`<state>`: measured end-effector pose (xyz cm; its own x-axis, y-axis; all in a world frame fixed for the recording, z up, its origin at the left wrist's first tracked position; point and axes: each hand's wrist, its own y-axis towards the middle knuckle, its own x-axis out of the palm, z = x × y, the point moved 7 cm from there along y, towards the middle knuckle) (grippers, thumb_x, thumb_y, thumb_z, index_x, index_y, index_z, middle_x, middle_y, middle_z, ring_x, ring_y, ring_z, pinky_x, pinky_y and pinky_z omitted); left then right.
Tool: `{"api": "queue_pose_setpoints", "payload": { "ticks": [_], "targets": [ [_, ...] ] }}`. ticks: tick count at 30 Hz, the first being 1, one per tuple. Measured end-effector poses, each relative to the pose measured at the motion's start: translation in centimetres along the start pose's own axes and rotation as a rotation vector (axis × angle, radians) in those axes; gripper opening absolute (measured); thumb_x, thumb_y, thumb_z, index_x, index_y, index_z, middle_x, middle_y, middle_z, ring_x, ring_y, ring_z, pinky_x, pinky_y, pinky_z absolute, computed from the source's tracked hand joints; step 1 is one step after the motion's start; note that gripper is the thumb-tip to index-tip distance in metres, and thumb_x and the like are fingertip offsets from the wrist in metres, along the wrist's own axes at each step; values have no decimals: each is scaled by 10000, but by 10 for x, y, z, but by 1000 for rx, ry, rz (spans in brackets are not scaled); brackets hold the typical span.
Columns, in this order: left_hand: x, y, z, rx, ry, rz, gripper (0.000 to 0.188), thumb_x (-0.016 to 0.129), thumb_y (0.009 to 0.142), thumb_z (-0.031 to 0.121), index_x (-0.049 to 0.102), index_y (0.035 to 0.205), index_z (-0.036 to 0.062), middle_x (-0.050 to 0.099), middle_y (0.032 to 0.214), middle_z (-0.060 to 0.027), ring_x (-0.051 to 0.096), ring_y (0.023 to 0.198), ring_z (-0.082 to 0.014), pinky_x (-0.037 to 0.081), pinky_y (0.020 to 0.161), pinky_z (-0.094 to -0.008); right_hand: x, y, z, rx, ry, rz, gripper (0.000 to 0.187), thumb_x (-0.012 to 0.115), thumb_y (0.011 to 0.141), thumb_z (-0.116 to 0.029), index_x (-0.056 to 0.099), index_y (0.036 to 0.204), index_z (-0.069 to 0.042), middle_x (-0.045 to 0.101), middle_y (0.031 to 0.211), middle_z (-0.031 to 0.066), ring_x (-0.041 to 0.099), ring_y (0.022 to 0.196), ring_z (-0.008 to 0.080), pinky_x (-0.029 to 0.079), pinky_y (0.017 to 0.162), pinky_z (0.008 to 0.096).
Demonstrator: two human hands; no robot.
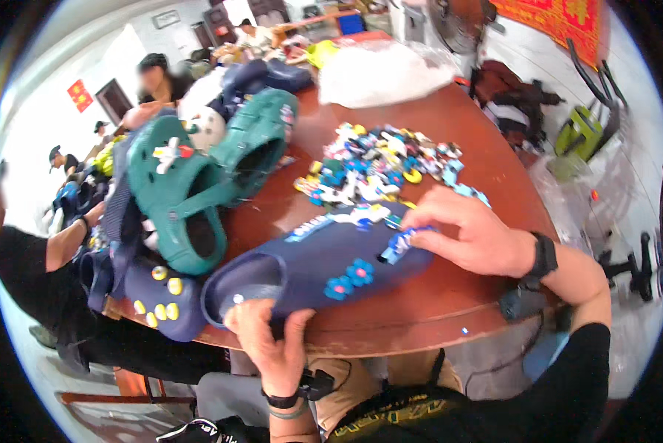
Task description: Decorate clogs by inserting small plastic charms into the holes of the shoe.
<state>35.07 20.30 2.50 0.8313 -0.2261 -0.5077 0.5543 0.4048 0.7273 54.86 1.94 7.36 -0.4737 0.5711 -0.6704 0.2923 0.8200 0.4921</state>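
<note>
A navy blue clog [317, 266] lies across the near edge of the round wooden table [449, 295]. My left hand [269, 336] grips its heel end from below. My right hand [468, 232] rests on the toe end, fingertips pressing a small blue and white charm [396, 246] onto the upper. Two blue flower charms [350, 279] and a long light blue charm [309, 227] sit on the clog. A heap of several small colourful charms [383, 162] lies just beyond my right hand.
Two green clogs [198, 177] with charms stand left of centre, more navy clogs [154, 295] with yellow studs beside them. A clear plastic bag [383, 70] lies at the far side. Other people sit around the table's left and back. Chairs and bags stand at right.
</note>
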Motion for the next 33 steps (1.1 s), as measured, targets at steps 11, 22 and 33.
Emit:
{"api": "queue_pose_setpoints", "payload": {
  "ticks": [11,22,33],
  "targets": [
    [-7,10,12,119,6,13,386,845,670,182,598,942,66,598,821,-45,546,766,-244,329,788,-372,-16,15,-46,-330,-547,37,251,665,766,-8,673,988,-124,551,1004,70,494,957,287,411,835,396],
    [3,11,12,131,-22,9,392,844,654,173,596,942,77,594,822,-55,541,774,-262,334,788,-379,23,5,-53,-394,-405,-60,413,654,719,-12,619,1130,-8,550,942,103,564,784,266,494,615,349],
    [-3,9,4,78,-5,55,388,839,647,170,599,937,81,592,876,-64,544,809,-267,336,814,-389,0,6,-39,-407,-314,130,305,684,766,62,652,1064,5,628,904,114,617,791,261,522,695,354]
  ]
}}
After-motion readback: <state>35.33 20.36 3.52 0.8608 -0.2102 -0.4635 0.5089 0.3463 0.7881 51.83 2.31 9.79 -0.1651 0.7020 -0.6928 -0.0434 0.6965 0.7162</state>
